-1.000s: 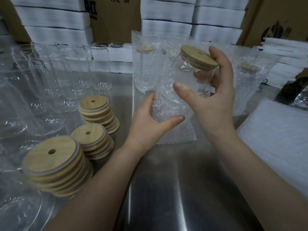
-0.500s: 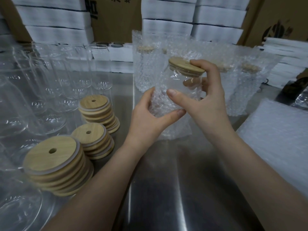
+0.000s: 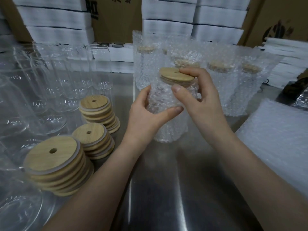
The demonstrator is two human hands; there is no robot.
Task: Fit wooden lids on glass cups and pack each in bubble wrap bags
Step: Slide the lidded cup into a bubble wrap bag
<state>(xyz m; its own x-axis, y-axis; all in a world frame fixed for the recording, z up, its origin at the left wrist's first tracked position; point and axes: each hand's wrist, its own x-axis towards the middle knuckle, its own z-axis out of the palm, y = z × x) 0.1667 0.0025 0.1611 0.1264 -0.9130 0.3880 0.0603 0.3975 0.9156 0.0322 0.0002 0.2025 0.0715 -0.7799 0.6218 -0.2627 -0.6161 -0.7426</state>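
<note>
**A:** Item one, centre of frame?

**B:** One glass cup point(image 3: 166, 97), standing inside a bubble wrap bag point(image 3: 171, 130) and carrying a wooden lid point(image 3: 175, 75). The lid is showing above the bag's mouth. The bag's lower end is sitting on or just above the steel table point(image 3: 166, 189); I cannot tell which.

**A:** Hands?

**B:** The left hand point(image 3: 145, 119) is gripping the bag's middle, thumb curling across the front and fingers wrapping behind. The right hand point(image 3: 205, 105) is holding the top: forefinger lying over the lid, thumb pressing the wrap just below the rim, other fingers curling round the far side.

**A:** Stock, left half?

**B:** Three stacks of holed wooden lids point(image 3: 53, 157) are running from lower left toward centre, and empty glass cups point(image 3: 66, 77) are crowding the left edge.

**A:** Remainder?

**B:** Bagged lidded cups point(image 3: 221, 90) are standing just behind the hands. Flat bubble wrap bags point(image 3: 275, 140) are lying at the right edge. White foam boxes point(image 3: 168, 14) and cardboard cartons point(image 3: 116, 17) are lining the top.
</note>
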